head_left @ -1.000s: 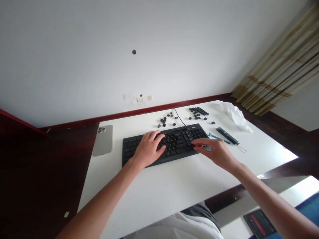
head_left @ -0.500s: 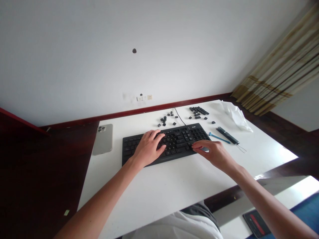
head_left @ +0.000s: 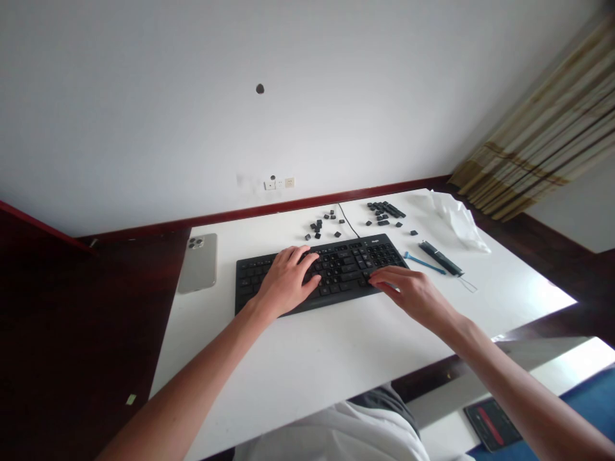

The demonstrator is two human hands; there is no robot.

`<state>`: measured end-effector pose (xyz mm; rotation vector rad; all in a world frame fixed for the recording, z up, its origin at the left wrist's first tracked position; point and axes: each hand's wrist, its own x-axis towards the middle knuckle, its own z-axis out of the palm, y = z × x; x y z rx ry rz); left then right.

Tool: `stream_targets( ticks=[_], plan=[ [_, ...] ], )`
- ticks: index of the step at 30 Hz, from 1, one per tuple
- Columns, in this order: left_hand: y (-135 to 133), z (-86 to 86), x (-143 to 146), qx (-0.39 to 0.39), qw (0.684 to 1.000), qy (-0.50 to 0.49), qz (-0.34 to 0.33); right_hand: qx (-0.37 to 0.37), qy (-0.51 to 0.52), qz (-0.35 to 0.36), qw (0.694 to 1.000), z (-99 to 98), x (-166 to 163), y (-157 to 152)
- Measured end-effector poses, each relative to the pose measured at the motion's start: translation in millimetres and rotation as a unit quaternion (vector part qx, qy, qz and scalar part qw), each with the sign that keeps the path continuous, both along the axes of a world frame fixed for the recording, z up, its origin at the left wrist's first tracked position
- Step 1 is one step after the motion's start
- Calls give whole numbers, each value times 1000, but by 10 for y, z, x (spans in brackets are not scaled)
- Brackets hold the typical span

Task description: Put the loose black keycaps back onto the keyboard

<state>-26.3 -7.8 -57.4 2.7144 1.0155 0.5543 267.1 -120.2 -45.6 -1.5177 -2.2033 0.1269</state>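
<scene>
A black keyboard lies on the white table, with many of its keycaps off on the middle and right side. My left hand rests over its left half, fingers spread and thumb apart, covering some of the keys. At the right part of the lower rows, my right hand has thumb and fingertips pinched together around a small black keycap, mostly hidden by the fingers. Loose black keycaps lie behind the keyboard, and another cluster of keycaps is farther right.
A phone lies face down at the table's left side. To the right are a blue stick-like tool, a dark elongated tool with a wire loop, and a white plastic bag. The keyboard cable runs to the back edge.
The view has tilted slightly, shifting the whole scene up a little. Both hands keep nearly the same places on the keyboard.
</scene>
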Motion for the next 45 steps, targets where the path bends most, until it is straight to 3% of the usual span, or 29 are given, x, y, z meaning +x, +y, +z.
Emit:
stream_targets(
  ticks=[8,12,17,34,40,45],
  plan=[
    [-1,14,2,-10,1000,-11,-4,2,-61,-8,998,44,-70,-7],
    [-3,17,-5,-8,1000,-7,-7,14,-95,-6,995,-23,-98,-51],
    [3,9,-2,-3,1000,0,-1,81,-136,-43,986,-167,-196,-208],
    [-15,22,18,-10,1000,8,10,130,-105,-88,982,-433,-289,-299],
    [-15,4,8,-7,1000,-4,7,86,-60,-81,991,-278,-219,-193],
    [-15,9,8,0,1000,0,5,34,-7,-77,996,18,131,273]
  ],
)
